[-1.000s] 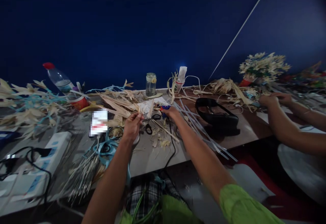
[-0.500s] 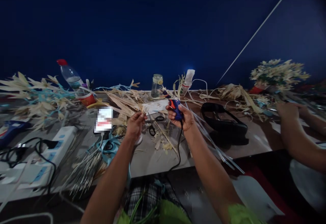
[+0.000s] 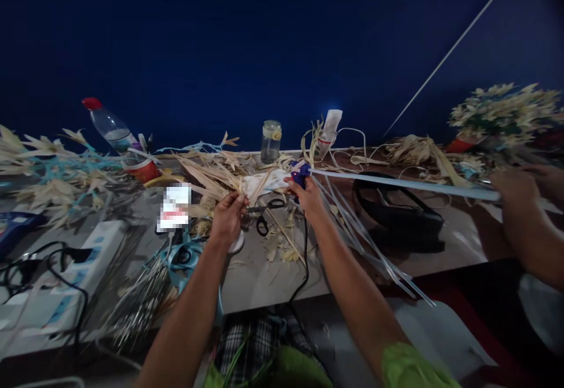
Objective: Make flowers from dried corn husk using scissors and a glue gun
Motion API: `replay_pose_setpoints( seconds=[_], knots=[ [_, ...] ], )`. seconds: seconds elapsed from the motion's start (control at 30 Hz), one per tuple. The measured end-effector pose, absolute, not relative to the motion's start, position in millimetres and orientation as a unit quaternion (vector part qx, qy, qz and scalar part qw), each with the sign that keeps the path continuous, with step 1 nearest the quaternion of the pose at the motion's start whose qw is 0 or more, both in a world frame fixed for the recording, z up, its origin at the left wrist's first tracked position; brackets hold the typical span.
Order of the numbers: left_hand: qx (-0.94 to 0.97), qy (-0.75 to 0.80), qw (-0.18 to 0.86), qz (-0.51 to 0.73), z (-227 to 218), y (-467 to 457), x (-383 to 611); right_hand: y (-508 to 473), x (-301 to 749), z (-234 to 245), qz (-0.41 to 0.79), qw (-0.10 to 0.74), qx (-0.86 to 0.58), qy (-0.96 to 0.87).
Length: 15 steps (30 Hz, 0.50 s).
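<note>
My right hand (image 3: pixel 312 197) is closed around a blue glue gun (image 3: pixel 301 170) with a small red light. From the gun's back a long translucent glue stick (image 3: pixel 396 184) runs right, its far end overlapping a co-worker's hand. A black cord (image 3: pixel 305 253) hangs below the gun. Left of the gun, my left hand (image 3: pixel 229 218) is closed in a pinch on what looks like a thin dried leaf strip (image 3: pixel 261 186). White paper or cloth (image 3: pixel 277 180) lies behind the hands. Black-handled scissors (image 3: pixel 263 225) lie between them, among leaf scraps (image 3: pixel 286 253).
At left are a power strip (image 3: pixel 103 241), a phone (image 3: pixel 174 207), wires (image 3: pixel 141 305) and a bottle (image 3: pixel 108 126). A glass jar (image 3: pixel 270 144) stands behind. Loose glue sticks (image 3: pixel 374 253) and a black strapped object (image 3: pixel 400 217) lie right, near a co-worker's hands (image 3: pixel 517 191).
My right hand has turned the glue gun, so its glue stick now shows stretching right. A pale strip now shows at my left fingers. The view has shifted slightly.
</note>
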<state>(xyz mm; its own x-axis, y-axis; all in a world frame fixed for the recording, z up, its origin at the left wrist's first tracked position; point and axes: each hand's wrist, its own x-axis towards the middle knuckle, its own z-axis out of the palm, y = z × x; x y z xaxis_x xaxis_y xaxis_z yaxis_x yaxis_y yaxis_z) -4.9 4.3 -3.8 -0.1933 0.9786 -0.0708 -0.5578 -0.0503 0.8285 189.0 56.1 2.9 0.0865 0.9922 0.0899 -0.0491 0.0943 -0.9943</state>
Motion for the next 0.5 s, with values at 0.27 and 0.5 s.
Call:
replay_pose_setpoints(
  seconds=[0.27,0.5],
  knots=[
    [0.266,0.387,0.56,0.683,-3.2,4.3,-4.2,43.9,195.5,18.3,0.629,0.566,-0.353,-0.4],
    [0.293,0.411,0.542,0.672,-10.4,6.4,-5.7,25.9,191.1,23.3,0.599,0.506,-0.348,-0.514]
  ],
)
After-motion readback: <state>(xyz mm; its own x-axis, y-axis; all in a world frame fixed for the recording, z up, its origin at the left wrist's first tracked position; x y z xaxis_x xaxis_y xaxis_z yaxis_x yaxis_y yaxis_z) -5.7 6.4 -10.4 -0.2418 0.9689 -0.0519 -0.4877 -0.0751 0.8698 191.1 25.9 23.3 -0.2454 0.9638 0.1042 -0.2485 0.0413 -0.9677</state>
